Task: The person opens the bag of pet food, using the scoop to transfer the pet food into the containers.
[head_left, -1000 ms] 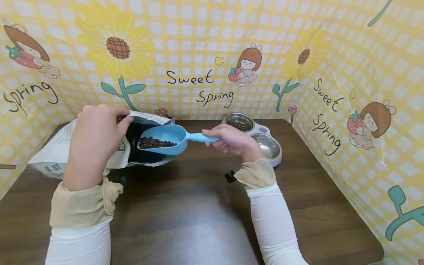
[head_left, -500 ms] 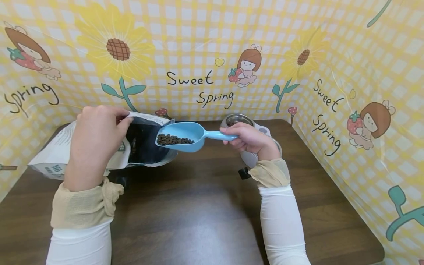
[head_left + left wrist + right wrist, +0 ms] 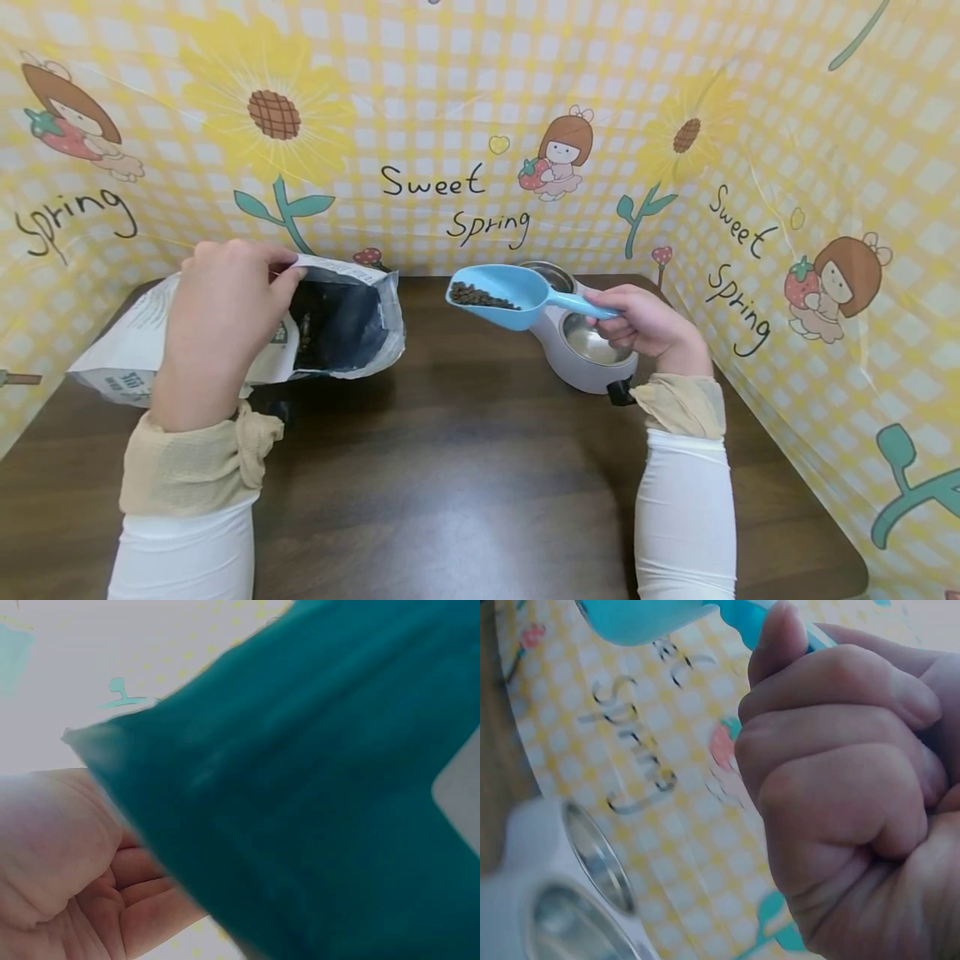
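My right hand (image 3: 647, 327) grips the handle of a light blue scoop (image 3: 517, 312). A small heap of brown kibble (image 3: 480, 296) lies toward the scoop's front end. Below and behind the scoop stands a double pet bowl (image 3: 558, 354) with two metal dishes; the scoop and hand overlap it in the head view. On the left, my left hand (image 3: 225, 325) pinches the upper edge of a white food bag (image 3: 112, 354), whose dark mouth gapes toward the right. In the left wrist view, the bag's teal side (image 3: 300, 795) covers most of the frame and hides the fingertips.
Everything rests on a dark wooden table (image 3: 450, 500). A yellow checked cloth (image 3: 420, 100) with printed flowers walls in its back and sides. A black strap end (image 3: 621, 392) sticks out at my right wrist, in front of the bowl.
My right hand has drawn the scoop with kibble out of the bag's mouth and carried it right, to the bowl's near left. The left hand stays on the bag.
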The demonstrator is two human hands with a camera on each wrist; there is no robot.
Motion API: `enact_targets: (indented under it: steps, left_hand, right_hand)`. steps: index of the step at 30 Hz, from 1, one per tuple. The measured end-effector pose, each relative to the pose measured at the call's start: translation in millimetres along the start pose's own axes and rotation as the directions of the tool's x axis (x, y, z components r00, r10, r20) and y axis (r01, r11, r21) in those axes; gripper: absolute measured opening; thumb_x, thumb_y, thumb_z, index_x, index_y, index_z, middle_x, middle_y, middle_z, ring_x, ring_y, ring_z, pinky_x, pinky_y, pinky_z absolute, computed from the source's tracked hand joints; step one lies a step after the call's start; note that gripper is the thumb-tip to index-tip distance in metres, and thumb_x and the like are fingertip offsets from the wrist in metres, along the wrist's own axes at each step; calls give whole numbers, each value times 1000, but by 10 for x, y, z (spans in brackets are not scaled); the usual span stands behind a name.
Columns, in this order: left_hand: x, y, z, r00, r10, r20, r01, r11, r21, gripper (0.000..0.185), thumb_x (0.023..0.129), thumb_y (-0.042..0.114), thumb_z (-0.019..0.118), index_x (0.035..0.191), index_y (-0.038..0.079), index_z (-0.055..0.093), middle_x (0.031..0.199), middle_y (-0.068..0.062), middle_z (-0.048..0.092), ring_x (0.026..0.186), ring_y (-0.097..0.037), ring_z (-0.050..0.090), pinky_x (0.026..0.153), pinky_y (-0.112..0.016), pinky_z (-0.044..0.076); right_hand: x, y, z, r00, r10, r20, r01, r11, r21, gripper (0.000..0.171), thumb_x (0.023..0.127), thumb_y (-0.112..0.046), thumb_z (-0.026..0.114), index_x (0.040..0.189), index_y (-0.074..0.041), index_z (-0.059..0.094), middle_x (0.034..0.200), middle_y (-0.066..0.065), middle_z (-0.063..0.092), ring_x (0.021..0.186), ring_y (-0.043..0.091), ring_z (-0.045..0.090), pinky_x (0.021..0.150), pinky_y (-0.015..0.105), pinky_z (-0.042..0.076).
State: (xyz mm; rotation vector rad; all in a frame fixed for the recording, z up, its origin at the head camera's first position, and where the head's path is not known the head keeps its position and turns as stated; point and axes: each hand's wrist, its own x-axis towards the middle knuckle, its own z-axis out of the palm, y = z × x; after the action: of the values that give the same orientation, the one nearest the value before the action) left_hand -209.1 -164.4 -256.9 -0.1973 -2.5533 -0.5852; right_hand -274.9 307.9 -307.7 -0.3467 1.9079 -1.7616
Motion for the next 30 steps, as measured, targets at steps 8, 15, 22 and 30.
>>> enact_targets:
  steps: [8,15,22,30]
  left_hand:
    - [-14,3,4,1000,6,-9,-6,1000,2,22,103,12,67,114,0,82,108,-31,80,98,-61,69,89,-76,48]
    - [1,3,2,1000,-4,1,4,1000,5,23,103,13,67,116,0,82,110,-30,80,100,-61,69,88,-75,49]
    - [2,5,-4,1000,-1,5,0,1000,10,23,103,13,68,116,0,82,109,-30,80,100,-61,70,89,-75,49]
    - [14,-1,7,1000,-1,11,1,1000,10,25,104,15,68,118,-2,81,112,-31,79,101,-62,69,89,-76,49]
  right_hand:
    - [-416,85,-391,996,-70,-63,72,997,38,54,120,-28,36,84,-8,72,58,-8,31,57,16,7,57,34,1]
    - [-793,186,-668,992,-115,-54,122,979,164,56,121,-25,32,89,-6,74,62,-3,26,58,17,3,55,32,-1]
    - [-1071,321,-868,993,-79,-92,94,981,169,56,121,-27,29,91,-5,71,64,-1,22,58,18,1,55,32,-4]
    - [-1237,446,-961,977,20,-213,6,992,123,55,121,-27,32,89,-8,72,61,-6,30,60,19,3,59,35,-5]
